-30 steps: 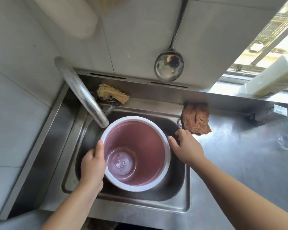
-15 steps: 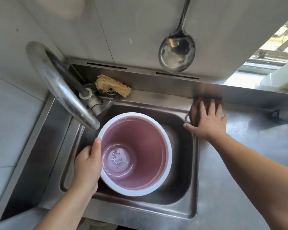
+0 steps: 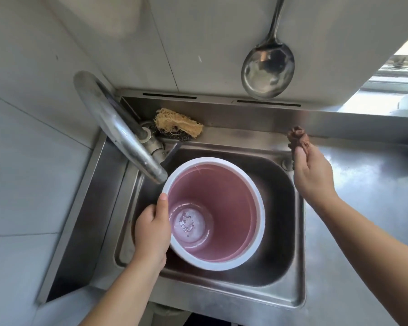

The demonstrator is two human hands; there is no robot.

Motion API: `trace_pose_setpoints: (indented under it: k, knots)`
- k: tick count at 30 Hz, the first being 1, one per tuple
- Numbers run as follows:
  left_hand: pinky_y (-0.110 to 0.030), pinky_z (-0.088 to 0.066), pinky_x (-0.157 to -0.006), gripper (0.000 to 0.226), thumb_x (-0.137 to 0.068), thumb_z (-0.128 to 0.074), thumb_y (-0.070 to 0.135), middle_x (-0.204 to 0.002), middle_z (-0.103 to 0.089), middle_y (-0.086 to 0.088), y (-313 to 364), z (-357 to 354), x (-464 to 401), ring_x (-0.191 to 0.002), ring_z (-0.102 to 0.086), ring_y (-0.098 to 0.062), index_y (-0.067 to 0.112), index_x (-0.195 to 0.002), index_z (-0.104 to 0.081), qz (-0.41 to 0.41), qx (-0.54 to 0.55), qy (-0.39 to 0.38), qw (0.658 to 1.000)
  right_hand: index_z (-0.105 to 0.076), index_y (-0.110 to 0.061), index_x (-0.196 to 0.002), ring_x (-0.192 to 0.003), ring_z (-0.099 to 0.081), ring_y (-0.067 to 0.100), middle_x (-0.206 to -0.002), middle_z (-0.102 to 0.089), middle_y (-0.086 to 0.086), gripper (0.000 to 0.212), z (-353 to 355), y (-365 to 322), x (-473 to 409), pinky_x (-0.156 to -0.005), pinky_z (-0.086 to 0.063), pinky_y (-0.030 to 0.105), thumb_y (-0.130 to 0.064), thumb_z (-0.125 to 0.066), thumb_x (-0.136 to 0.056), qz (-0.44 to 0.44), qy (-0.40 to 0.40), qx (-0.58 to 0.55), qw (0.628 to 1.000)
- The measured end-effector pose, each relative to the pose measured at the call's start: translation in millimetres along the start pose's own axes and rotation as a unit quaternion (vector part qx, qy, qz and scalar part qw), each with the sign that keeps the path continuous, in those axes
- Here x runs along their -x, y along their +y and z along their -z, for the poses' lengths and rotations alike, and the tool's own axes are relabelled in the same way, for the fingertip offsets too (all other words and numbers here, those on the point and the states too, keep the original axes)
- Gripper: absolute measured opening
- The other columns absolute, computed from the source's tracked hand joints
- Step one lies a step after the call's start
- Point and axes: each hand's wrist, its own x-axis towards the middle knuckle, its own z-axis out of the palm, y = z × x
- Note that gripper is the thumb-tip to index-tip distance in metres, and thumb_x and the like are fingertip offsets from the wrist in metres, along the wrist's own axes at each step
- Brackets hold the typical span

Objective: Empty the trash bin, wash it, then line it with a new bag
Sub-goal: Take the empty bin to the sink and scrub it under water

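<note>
A pink trash bin (image 3: 226, 205) with a white rim stands upright in the steel sink (image 3: 280, 278), a little water pooled on its bottom. My left hand (image 3: 152, 229) grips the bin's left rim, thumb inside. My right hand (image 3: 312, 175) is raised above the sink's right rear corner, fingers closed on a crumpled brown cloth (image 3: 297, 137) that sticks up out of the fist. The faucet spout (image 3: 120, 128) ends just over the bin's rear left rim; no water runs from it.
A yellow loofah sponge (image 3: 178, 122) lies on a dark scourer on the ledge behind the sink. A steel ladle (image 3: 267, 69) hangs on the tiled wall. Steel counter (image 3: 363, 220) stretches to the right. A window lies at far right.
My right hand left the bin's rim, reached to the brown cloth on the counter, and has lifted it bunched in the fist. My left hand kept its hold on the bin.
</note>
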Motion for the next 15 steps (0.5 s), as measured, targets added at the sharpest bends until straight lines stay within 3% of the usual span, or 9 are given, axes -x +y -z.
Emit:
trace_pose_setpoints:
  k: [3,5,7,9,11,13,15]
  knots:
    - [-0.042,-0.057,-0.081,0.048,-0.091,-0.049,0.066,-0.084,-0.074,0.002,1.5,-3.2,2.2,-0.086,-0.07,-0.019,0.023,-0.082,-0.07,-0.001,0.0,-0.002,1.0,-0.067,-0.027,-0.117,-0.097,-0.063,-0.004,-0.097,-0.069,-0.02,0.047,-13.2,-57.3,49.8,-0.083,-0.047,0.015,-0.051,-0.035,-0.094,-0.051,-0.019,-0.209,0.976]
    - [-0.04,-0.056,-0.078,0.049,-0.091,-0.048,0.066,-0.083,-0.074,0.003,2.2,-4.5,3.1,-0.084,-0.07,-0.018,0.023,-0.082,-0.07,-0.003,-0.002,-0.001,1.0,-0.068,-0.038,-0.117,-0.104,-0.067,0.006,-0.107,-0.073,-0.014,0.047,-40.4,-79.0,84.6,-0.097,-0.052,0.032,-0.061,-0.04,-0.087,-0.15,-0.074,-0.312,0.935]
    - [-0.039,-0.055,-0.076,0.05,-0.091,-0.046,0.066,-0.082,-0.073,0.004,3.0,-5.4,3.7,-0.083,-0.068,-0.017,0.023,-0.081,-0.068,-0.006,-0.01,0.006,1.0,-0.068,-0.034,-0.12,-0.104,-0.069,0.018,-0.108,-0.075,-0.007,0.049,-71.2,-91.3,108.0,-0.099,-0.052,0.043,-0.059,-0.047,-0.084,-0.308,-0.12,-0.389,0.86]
    - [-0.036,-0.052,-0.071,0.048,-0.091,-0.046,0.066,-0.081,-0.072,0.007,3.4,-5.4,4.6,-0.082,-0.067,-0.015,0.025,-0.078,-0.067,-0.004,-0.012,0.012,1.0,-0.068,-0.023,-0.12,-0.097,-0.07,0.026,-0.103,-0.075,0.001,0.045,-98.5,-101.9,117.7,-0.092,-0.055,0.046,-0.05,-0.049,-0.089,-0.458,-0.12,-0.454,0.755]
    - [-0.033,-0.049,-0.066,0.048,-0.09,-0.047,0.066,-0.075,-0.071,0.007,2.8,-4.6,5.2,-0.08,-0.066,-0.013,0.025,-0.075,-0.067,-0.004,-0.011,0.016,1.0,-0.064,-0.017,-0.122,-0.084,-0.068,0.025,-0.094,-0.072,0.004,0.04,-115.5,-113.7,113.7,-0.072,-0.057,0.04,-0.043,-0.048,-0.097,-0.511,-0.082,-0.511,0.687]
    - [-0.034,-0.049,-0.064,0.053,-0.088,-0.046,0.068,-0.071,-0.071,0.01,0.8,-3.0,5.1,-0.076,-0.066,-0.014,0.022,-0.074,-0.067,-0.018,-0.022,0.012,1.0,-0.06,-0.017,-0.128,-0.076,-0.064,0.022,-0.091,-0.068,0.002,0.037,-124.9,-125.6,99.7,-0.063,-0.053,0.033,-0.037,-0.047,-0.1,-0.522,-0.041,-0.525,0.671]
    - [-0.036,-0.05,-0.065,0.057,-0.084,-0.044,0.072,-0.07,-0.071,0.012,-0.5,-1.6,5.3,-0.074,-0.067,-0.016,0.021,-0.073,-0.067,-0.028,-0.036,0.003,0.999,-0.054,-0.019,-0.135,-0.077,-0.062,0.02,-0.101,-0.066,0.002,0.038,-131.3,-139.9,83.7,-0.072,-0.053,0.035,-0.031,-0.044,-0.101,-0.52,-0.036,-0.544,0.658]
